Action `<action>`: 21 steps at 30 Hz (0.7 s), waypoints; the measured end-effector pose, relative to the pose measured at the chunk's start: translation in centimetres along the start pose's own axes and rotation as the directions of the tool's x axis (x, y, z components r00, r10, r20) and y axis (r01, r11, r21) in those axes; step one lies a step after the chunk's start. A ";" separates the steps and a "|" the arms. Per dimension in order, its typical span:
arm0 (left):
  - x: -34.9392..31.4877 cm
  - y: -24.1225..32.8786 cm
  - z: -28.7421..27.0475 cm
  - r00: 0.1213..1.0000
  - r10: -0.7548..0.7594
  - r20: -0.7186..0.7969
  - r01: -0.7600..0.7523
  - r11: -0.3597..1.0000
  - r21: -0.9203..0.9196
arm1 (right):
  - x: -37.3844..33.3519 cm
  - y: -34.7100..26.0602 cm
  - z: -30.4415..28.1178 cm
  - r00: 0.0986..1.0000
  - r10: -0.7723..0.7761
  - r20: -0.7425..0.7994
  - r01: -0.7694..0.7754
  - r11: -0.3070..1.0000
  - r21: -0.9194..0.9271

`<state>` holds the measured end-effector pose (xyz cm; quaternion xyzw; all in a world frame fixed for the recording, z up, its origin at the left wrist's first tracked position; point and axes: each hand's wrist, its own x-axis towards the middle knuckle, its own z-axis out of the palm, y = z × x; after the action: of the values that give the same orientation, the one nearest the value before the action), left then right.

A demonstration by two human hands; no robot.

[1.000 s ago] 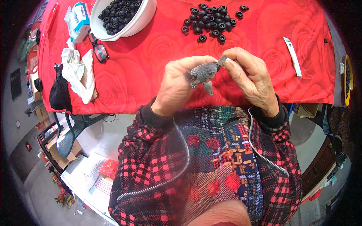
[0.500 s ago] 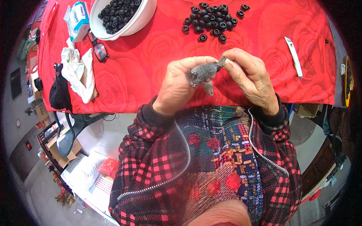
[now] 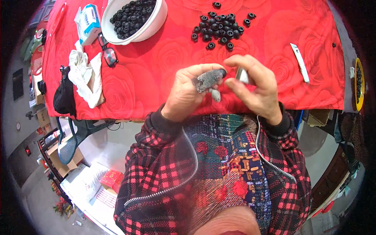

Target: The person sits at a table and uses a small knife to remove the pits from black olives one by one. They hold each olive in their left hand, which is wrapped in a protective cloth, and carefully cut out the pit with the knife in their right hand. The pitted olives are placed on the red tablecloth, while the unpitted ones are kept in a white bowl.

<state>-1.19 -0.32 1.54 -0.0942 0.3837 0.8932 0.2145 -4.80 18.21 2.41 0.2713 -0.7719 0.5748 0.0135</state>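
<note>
My left hand [image 3: 187,92] is closed around a grey cloth-wrapped fingertip [image 3: 207,79] that pinches a small black ring-shaped part [image 3: 223,72]. My right hand [image 3: 256,88] is just right of it, holding a small silvery blade-like tool [image 3: 242,75] between thumb and fingers, a short gap from the black part. Both hands hover above the near edge of the red rose-patterned tablecloth [image 3: 156,66]. A loose heap of black ring parts [image 3: 221,31] lies on the cloth just beyond the hands.
A white bowl [image 3: 154,25] full of black parts stands at the far left, beside glasses [image 3: 109,55], a white rag [image 3: 84,76] and a small box [image 3: 89,19]. A white cutter [image 3: 300,62] lies to the right. A yellow dish [image 3: 359,84] is at the right edge.
My right hand has pulled the silvery tool away to the right from the black part; before, it touched the part held in my left hand.
</note>
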 end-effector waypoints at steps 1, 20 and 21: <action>0.0 -0.2 -0.1 1.000 -0.007 0.020 0.007 1.000 -0.012 | -0.1 0.3 0.5 0.994 -0.111 -0.008 0.110 0.993 -0.048; -1.3 0.0 0.2 0.988 0.048 0.143 -0.048 0.999 -0.010 | -0.6 -1.7 -1.2 0.996 0.050 0.074 -0.053 0.998 0.040; -1.5 0.0 0.2 0.986 0.049 0.159 -0.050 0.999 -0.001 | -0.5 -1.6 -1.3 0.995 0.033 0.094 -0.036 0.999 0.029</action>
<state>0.11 -0.59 2.15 -0.0128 0.3689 0.9024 0.2223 -4.06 19.25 4.06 0.2848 -0.7674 0.5733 -0.0369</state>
